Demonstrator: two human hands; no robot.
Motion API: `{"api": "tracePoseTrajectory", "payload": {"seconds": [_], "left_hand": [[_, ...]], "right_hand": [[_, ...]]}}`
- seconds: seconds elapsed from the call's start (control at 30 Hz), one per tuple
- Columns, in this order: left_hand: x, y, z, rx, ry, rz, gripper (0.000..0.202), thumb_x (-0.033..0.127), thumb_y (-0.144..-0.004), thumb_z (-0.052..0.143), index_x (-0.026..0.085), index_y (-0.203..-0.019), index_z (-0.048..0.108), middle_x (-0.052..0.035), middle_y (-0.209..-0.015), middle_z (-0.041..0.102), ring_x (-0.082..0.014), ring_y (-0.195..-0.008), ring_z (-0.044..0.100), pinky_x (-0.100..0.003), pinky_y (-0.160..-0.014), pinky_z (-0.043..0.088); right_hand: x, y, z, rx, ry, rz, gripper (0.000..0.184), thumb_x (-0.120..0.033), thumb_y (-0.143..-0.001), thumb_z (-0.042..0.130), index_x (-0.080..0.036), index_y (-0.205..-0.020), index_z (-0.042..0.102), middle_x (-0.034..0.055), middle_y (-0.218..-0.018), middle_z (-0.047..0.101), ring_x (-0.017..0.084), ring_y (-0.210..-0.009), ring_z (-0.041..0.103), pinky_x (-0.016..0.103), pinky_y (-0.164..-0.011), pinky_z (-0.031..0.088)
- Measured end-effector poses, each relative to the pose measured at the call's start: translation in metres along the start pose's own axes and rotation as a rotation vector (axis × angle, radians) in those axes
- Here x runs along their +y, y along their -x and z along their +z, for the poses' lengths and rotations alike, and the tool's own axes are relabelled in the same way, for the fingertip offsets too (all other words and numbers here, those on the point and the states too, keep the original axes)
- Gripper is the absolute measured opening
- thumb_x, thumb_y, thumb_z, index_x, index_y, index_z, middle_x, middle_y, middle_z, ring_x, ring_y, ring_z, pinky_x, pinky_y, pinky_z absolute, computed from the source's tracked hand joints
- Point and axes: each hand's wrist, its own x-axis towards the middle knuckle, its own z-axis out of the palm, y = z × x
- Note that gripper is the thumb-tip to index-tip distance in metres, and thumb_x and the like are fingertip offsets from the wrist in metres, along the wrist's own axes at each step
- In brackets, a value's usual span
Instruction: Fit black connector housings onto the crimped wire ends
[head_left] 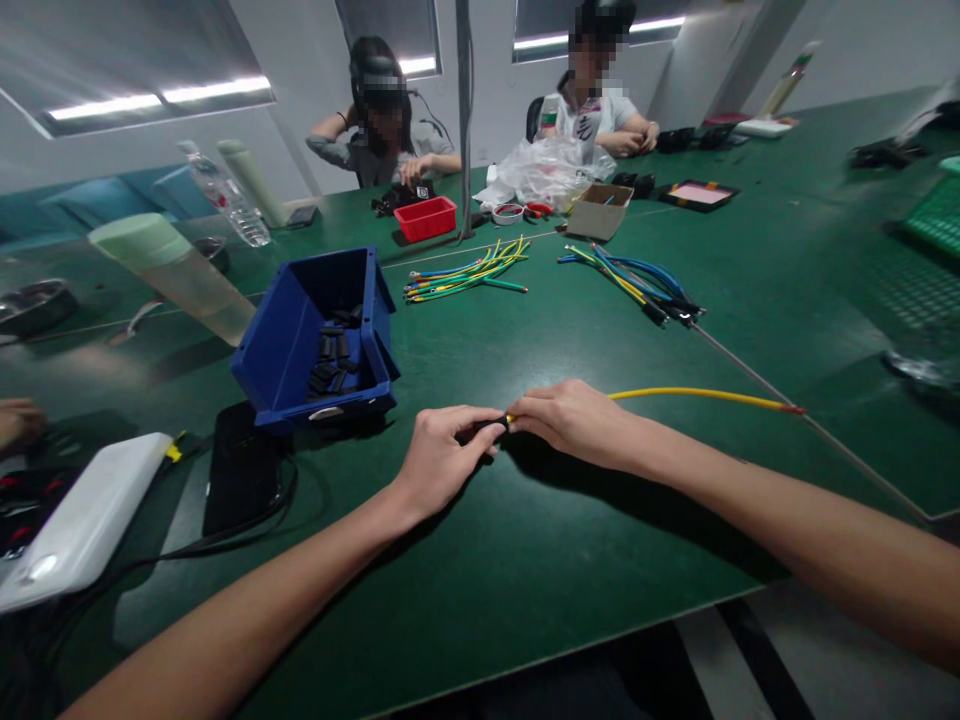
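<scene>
Pinched in the fingers of my left hand (442, 452) is a small black sleeve (472, 431), partly covered by them. My right hand (574, 420) closes on a yellow wire (697, 393) beside it. The wire's near end meets the sleeve between my fingertips; how deep it sits is hidden. Its far end, with a reddish tip, stretches right over the green table (465, 580). To the left of my hands stands a blue bin (262, 355) with several black sleeves (330, 365) inside.
Beyond my hands lie a bundle of yellow-green wires (472, 275) and a bundle with blue wires (637, 275). A red tray (426, 220) and cardboard box (600, 212) stand farther back. At left are a black phone (244, 470), white power bank (90, 520) and cable. Two people sit opposite.
</scene>
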Motion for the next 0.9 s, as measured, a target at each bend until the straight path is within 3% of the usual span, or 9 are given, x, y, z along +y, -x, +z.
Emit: {"api": "tracePoseTrajectory", "payload": {"seconds": [0.17, 0.33, 0.53, 0.9], "left_hand": [[0.001, -0.001, 0.001, -0.054, 0.079, -0.073, 0.023, 0.029, -0.084, 0.066, 0.013, -0.099, 0.075, -0.0101, -0.092, 0.076, -0.0183, -0.067, 0.072, -0.027, -0.062, 0.058], [0.0, -0.001, 0.001, -0.047, 0.103, -0.083, 0.022, 0.028, -0.084, 0.065, 0.014, -0.099, 0.074, -0.0076, -0.085, 0.076, -0.0174, -0.066, 0.072, -0.028, -0.065, 0.058], [0.0, -0.001, 0.0, -0.083, 0.084, -0.088, 0.032, 0.024, -0.089, 0.057, 0.013, -0.118, 0.065, -0.0074, -0.082, 0.075, -0.0178, -0.075, 0.072, -0.029, -0.071, 0.057], [0.001, -0.002, -0.002, -0.132, 0.037, -0.038, 0.029, 0.025, -0.091, 0.053, 0.012, -0.114, 0.066, -0.0074, -0.082, 0.074, -0.0164, -0.071, 0.071, -0.027, -0.069, 0.054]], "right_hand": [[-0.005, -0.001, -0.001, -0.03, -0.03, -0.013, 0.03, -0.028, -0.098, 0.044, -0.014, -0.093, 0.07, 0.0086, -0.08, 0.07, 0.014, -0.064, 0.061, 0.025, -0.059, 0.033], [-0.004, -0.004, -0.004, -0.042, -0.109, 0.036, 0.027, -0.025, -0.096, 0.047, -0.015, -0.089, 0.071, 0.0079, -0.079, 0.071, 0.014, -0.065, 0.062, 0.024, -0.061, 0.037], [0.01, -0.005, 0.0, -0.012, -0.216, 0.03, 0.023, -0.028, -0.094, 0.052, -0.015, -0.09, 0.071, 0.0066, -0.076, 0.071, 0.012, -0.063, 0.061, 0.022, -0.06, 0.037], [0.01, -0.004, -0.004, -0.063, -0.287, 0.068, 0.028, -0.031, -0.094, 0.051, -0.013, -0.091, 0.072, 0.0068, -0.073, 0.07, 0.011, -0.058, 0.057, 0.022, -0.056, 0.034]]}}
